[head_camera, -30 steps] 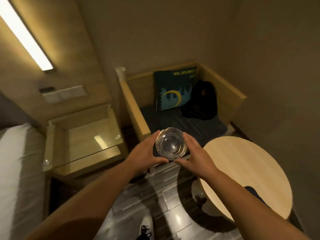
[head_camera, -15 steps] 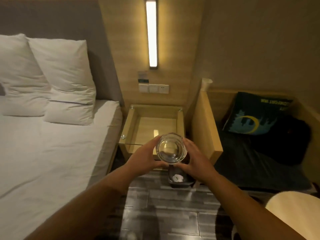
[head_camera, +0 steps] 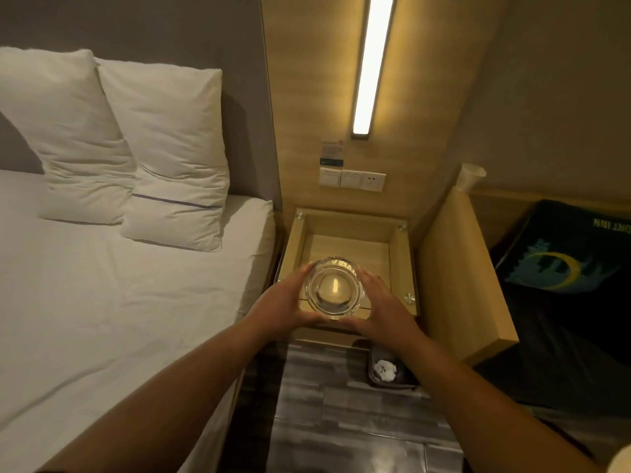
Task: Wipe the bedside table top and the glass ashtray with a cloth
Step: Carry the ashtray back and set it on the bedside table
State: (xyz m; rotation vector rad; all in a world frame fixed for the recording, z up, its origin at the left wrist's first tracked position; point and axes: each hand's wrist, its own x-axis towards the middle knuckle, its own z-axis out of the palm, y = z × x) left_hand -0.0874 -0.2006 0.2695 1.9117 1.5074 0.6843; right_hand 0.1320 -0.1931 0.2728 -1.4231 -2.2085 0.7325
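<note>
Warm yellow light from a long vertical wall lamp (head_camera: 372, 63) fell over the wooden panel and the small wooden bedside table with a clear glass top (head_camera: 406, 264) that stood between the white-sheeted bed (head_camera: 102, 302) and a wooden bench partition (head_camera: 454, 274). You held the round clear glass ashtray (head_camera: 333, 288) between both hands, over the front part of the table's glass top; whether it touched the glass could not be told. Your left hand (head_camera: 283, 305) cupped its left side with the fingers curled round the rim, and your right hand (head_camera: 379, 305) pressed against its right side, the thumbs meeting under the near edge. The ashtray's opening faced the camera and caught a reflection of the lamp. Two white pillows (head_camera: 136, 145) leaned against the grey headboard. A row of white wall switches (head_camera: 351, 179) sat on the panel above the table. On the dark tiled floor, just below your right wrist, stood a small dark waste bin (head_camera: 389, 370) with crumpled white paper inside. A dark cushion with a yellow crescent print (head_camera: 566, 254) lay on the bench seat, and a white paper cup (head_camera: 471, 177) stood on top of the partition.
</note>
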